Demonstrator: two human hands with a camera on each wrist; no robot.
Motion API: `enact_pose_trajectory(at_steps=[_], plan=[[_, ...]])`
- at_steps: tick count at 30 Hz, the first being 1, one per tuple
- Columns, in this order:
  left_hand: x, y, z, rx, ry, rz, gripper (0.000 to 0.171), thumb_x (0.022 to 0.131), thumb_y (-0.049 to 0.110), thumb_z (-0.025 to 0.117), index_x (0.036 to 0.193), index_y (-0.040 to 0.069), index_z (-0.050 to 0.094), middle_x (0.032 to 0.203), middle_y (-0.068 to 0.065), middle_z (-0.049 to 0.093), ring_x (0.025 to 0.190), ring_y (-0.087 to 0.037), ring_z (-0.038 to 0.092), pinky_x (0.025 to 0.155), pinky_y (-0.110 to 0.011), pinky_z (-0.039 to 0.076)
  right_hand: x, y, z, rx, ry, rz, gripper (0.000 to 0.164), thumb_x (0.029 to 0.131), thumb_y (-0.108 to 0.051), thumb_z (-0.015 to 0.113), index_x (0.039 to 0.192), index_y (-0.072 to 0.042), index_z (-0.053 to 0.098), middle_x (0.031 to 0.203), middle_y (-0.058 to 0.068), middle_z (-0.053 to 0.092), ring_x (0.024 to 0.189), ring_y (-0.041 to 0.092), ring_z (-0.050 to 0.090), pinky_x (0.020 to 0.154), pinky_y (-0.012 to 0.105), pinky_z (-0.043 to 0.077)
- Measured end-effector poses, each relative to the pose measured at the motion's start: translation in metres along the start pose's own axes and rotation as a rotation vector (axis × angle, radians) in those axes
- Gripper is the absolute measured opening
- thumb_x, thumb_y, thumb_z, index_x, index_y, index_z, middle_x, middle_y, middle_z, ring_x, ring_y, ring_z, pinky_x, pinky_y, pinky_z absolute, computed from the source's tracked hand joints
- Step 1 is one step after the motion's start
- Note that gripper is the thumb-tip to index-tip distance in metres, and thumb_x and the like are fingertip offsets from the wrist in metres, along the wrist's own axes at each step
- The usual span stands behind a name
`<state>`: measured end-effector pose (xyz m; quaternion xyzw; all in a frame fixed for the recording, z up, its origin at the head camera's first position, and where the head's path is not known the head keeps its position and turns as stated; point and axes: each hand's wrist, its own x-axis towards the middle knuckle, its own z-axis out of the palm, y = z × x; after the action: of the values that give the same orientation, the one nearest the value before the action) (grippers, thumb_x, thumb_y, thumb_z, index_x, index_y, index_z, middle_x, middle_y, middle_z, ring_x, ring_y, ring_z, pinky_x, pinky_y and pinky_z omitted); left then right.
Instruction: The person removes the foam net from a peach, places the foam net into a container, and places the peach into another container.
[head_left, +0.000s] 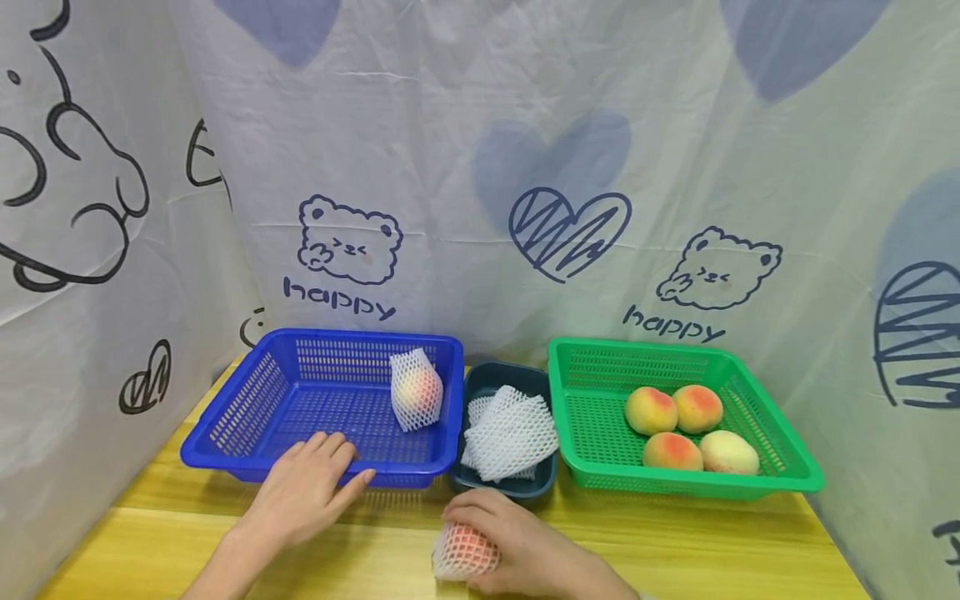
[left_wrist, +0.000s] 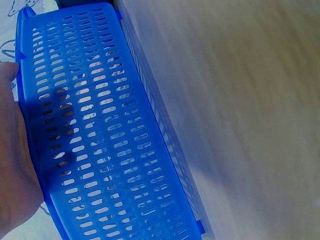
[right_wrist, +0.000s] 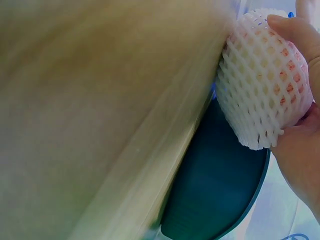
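My right hand grips a peach in a white foam net sleeve, low over the table in front of the dark green bin. In the right wrist view the thumb lies across the netted peach, red skin showing through the mesh. Over the front rim of the blue basket lies my left hand, fingers hooked inside and thumb outside. Dark finger shapes show through the slots of the blue basket in the left wrist view. Another netted peach lies in this basket's right side.
Several white foam net sleeves are heaped in the dark bin between the baskets. The green basket at the right holds several bare peaches. A patterned curtain hangs behind the wooden table.
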<state>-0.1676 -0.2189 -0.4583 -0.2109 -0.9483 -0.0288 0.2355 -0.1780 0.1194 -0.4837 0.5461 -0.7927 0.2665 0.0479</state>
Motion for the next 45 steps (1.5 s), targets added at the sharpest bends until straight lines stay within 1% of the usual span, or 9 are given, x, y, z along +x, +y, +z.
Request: enact_pose_trajectory(at_steps=[5, 9, 18, 25, 29, 34, 37, 40, 45], plan=[[0.000, -0.001, 0.000, 0.002, -0.001, -0.002, 0.033, 0.101, 0.047, 0.061, 0.094, 0.015, 0.064, 0.091, 0.001, 0.058, 0.082, -0.018, 0.052, 0.069, -0.036, 0.048, -0.001, -0.001, -0.001, -0.001, 0.022, -0.018, 0.074, 0.074, -0.018, 0.091, 0.139, -0.013, 0.057, 0.145, -0.002, 0.053, 0.132, 0.013, 0.051, 0.113, 0.035, 0.045], [0.000, 0.000, 0.000, 0.000, -0.009, -0.013, 0.033, 0.101, 0.047, 0.061, 0.094, 0.015, 0.064, 0.092, 0.001, 0.058, 0.082, -0.018, 0.052, 0.069, -0.036, 0.048, 0.000, -0.004, -0.004, 0.045, 0.025, 0.024, 0.073, 0.073, -0.016, 0.090, 0.138, -0.017, 0.058, 0.145, -0.004, 0.053, 0.131, 0.012, 0.051, 0.112, 0.034, 0.046], [-0.001, 0.002, 0.000, -0.016, -0.020, -0.045, 0.034, 0.102, 0.049, 0.061, 0.095, 0.016, 0.064, 0.094, 0.001, 0.059, 0.085, -0.018, 0.053, 0.072, -0.037, 0.049, 0.003, -0.010, -0.012, 0.109, 0.124, 0.038, 0.072, 0.071, -0.013, 0.089, 0.137, -0.020, 0.059, 0.144, -0.006, 0.054, 0.132, 0.012, 0.052, 0.111, 0.034, 0.047], [0.000, 0.003, -0.002, -0.028, -0.030, -0.058, 0.034, 0.101, 0.049, 0.062, 0.097, 0.015, 0.068, 0.094, 0.001, 0.060, 0.086, -0.018, 0.055, 0.074, -0.038, 0.050, 0.010, -0.007, -0.024, 0.040, 0.311, -0.069, 0.076, 0.065, -0.013, 0.092, 0.135, -0.012, 0.061, 0.139, 0.004, 0.060, 0.128, 0.022, 0.058, 0.110, 0.038, 0.049], [0.001, 0.003, -0.006, -0.053, -0.036, -0.062, 0.035, 0.100, 0.049, 0.064, 0.098, 0.014, 0.070, 0.094, 0.002, 0.062, 0.087, -0.018, 0.057, 0.076, -0.039, 0.052, 0.013, -0.007, -0.034, 0.037, 0.417, -0.071, 0.076, 0.064, -0.012, 0.093, 0.134, -0.009, 0.062, 0.137, 0.008, 0.062, 0.125, 0.025, 0.061, 0.110, 0.035, 0.048], [0.002, 0.002, -0.013, -0.165, -0.031, -0.092, 0.026, 0.097, 0.044, 0.071, 0.096, 0.019, 0.068, 0.092, 0.009, 0.059, 0.084, -0.011, 0.057, 0.075, -0.037, 0.052, 0.017, -0.006, -0.047, 0.042, 0.519, 0.001, 0.074, 0.065, -0.010, 0.094, 0.133, -0.009, 0.063, 0.136, 0.008, 0.062, 0.125, 0.026, 0.061, 0.111, 0.030, 0.046], [0.006, 0.003, -0.015, -0.231, 0.005, -0.094, 0.022, 0.094, 0.041, 0.075, 0.098, 0.020, 0.067, 0.094, 0.010, 0.059, 0.084, -0.008, 0.058, 0.075, -0.036, 0.053, 0.018, -0.003, -0.053, 0.055, 0.579, 0.058, 0.073, 0.066, -0.009, 0.094, 0.132, -0.010, 0.064, 0.137, 0.007, 0.062, 0.126, 0.026, 0.060, 0.110, 0.028, 0.046], [0.014, 0.010, -0.018, -0.309, 0.060, -0.090, 0.025, 0.095, 0.038, 0.075, 0.107, 0.019, 0.066, 0.103, 0.008, 0.063, 0.094, -0.011, 0.062, 0.081, -0.039, 0.056, 0.021, 0.001, -0.058, 0.076, 0.640, 0.085, 0.072, 0.067, -0.006, 0.094, 0.133, -0.008, 0.064, 0.137, 0.009, 0.061, 0.126, 0.028, 0.059, 0.108, 0.026, 0.048], [0.037, 0.036, -0.028, -0.588, 0.124, -0.127, 0.036, 0.099, 0.032, 0.071, 0.130, 0.015, 0.061, 0.125, 0.003, 0.062, 0.114, -0.019, 0.061, 0.092, -0.045, 0.056, 0.026, 0.003, -0.062, 0.071, 0.715, 0.120, 0.073, 0.068, -0.007, 0.095, 0.134, -0.009, 0.064, 0.138, 0.010, 0.060, 0.124, 0.029, 0.060, 0.104, 0.023, 0.050]])
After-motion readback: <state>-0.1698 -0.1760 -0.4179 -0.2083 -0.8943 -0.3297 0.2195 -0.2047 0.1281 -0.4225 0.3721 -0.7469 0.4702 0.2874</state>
